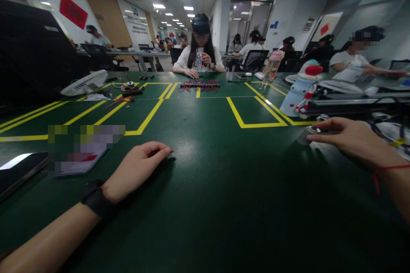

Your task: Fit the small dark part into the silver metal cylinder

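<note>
Green tabletop is lying beneath both hands, its open surface probably giving the forearms room to spread. The right hand is holding a small silvery piece from the side, thumb and forefinger clamping its edges; this grip is apparently leaving most of its top uncovered and steadying it from two sides. A dim greyish shape is showing just below those fingertips, but whether it is part of the piece or its reflection, the view is not making clear. Beyond the same fingers, a pale blue bottle is standing upright, and loose cables are lying beside the wrist, outside the pinch. The left hand is resting well apart, its thumb and forefinger coming together at the tips; a tiny reddish point is showing there, though one cannot tell whether anything is being held. A dark, flat device is lying to the left of those fingers, while a bundle of coloured wires is lying far ahead of both sets of fingertips, nearer a seated person opposite.
</note>
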Motion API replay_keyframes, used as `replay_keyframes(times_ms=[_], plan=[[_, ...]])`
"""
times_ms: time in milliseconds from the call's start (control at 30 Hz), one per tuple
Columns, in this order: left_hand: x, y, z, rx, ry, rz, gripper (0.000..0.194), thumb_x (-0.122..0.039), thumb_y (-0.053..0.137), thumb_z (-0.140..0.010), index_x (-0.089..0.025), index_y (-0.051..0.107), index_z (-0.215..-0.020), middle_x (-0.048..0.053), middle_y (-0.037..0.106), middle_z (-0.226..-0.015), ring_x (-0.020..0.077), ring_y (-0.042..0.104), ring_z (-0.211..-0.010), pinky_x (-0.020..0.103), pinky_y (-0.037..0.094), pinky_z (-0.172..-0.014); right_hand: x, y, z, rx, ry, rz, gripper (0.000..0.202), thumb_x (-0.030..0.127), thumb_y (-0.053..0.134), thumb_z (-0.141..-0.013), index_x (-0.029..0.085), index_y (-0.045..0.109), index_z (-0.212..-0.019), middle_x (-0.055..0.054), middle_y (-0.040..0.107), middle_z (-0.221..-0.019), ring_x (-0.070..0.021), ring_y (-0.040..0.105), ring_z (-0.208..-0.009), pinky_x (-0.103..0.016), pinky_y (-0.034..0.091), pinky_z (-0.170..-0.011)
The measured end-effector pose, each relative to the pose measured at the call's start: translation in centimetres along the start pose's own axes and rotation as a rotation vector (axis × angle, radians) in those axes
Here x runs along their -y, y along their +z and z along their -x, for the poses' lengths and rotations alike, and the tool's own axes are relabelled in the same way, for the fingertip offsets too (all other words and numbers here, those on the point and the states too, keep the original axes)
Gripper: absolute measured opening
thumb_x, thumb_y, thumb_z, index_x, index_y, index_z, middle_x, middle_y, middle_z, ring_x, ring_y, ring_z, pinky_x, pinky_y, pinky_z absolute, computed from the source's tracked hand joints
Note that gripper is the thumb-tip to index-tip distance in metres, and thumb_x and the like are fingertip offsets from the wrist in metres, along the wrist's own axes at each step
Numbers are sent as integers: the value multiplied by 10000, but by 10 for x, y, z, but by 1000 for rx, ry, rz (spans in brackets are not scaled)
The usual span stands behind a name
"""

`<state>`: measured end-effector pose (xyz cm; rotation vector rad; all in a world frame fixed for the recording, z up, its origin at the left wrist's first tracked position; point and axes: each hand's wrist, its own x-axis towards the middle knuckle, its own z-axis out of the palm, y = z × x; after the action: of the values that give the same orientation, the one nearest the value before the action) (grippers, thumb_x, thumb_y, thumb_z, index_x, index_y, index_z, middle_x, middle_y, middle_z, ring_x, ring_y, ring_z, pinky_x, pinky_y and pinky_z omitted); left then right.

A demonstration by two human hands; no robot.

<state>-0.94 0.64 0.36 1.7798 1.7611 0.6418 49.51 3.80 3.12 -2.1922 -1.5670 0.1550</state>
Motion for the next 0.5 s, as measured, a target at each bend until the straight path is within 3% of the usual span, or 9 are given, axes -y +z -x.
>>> replay_keyframes(times_ms=[100, 200, 333, 400, 500], plan=[[0, 0, -1, 8, 8, 7, 394, -567, 488, -834, -239, 683, -934, 14, 710, -925, 225, 643, -867, 316, 440, -745, 14, 9, 8, -110, -92, 5, 444, 433, 749, -596, 156, 655, -931, -96, 687, -893, -180, 633, -767, -300, 454, -712], [-5, 0, -3, 17, 9, 13, 404, -563, 490, -832, -229, 684, -949, 21, 710, -918, 229, 643, -854, 322, 446, -735, 51, 23, 29, -172, -272, -162, 392, 388, 716, -665, 151, 633, -965, -99, 679, -907, -155, 635, -758, -280, 483, -716], [-25, 9, -2, -3, 101, 12, 377, -524, 512, -835, -224, 669, -1002, 26, 701, -946, 228, 633, -862, 333, 453, -750, 121, 51, 74, 64, -585, -555, 353, 344, 678, -725, 164, 598, -1018, -78, 655, -1009, -128, 637, -826, -260, 524, -754], [-40, 17, 1, -2, 195, 40, 327, -473, 518, -853, -236, 659, -1029, 17, 692, -998, 215, 624, -896, 330, 454, -785, 151, 66, 95, 192, -746, -619, 286, 299, 656, -744, 179, 599, -997, -57, 644, -1017, -124, 621, -872, -260, 525, -772], [-58, 29, 7, 35, 306, 126, 261, -402, 493, -891, -247, 657, -1021, 0, 690, -1009, 188, 620, -901, 307, 457, -789, 177, 84, 116, 264, -883, -626, 221, 231, 625, -752, 192, 597, -968, -30, 635, -975, -116, 595, -877, -265, 511, -780]])
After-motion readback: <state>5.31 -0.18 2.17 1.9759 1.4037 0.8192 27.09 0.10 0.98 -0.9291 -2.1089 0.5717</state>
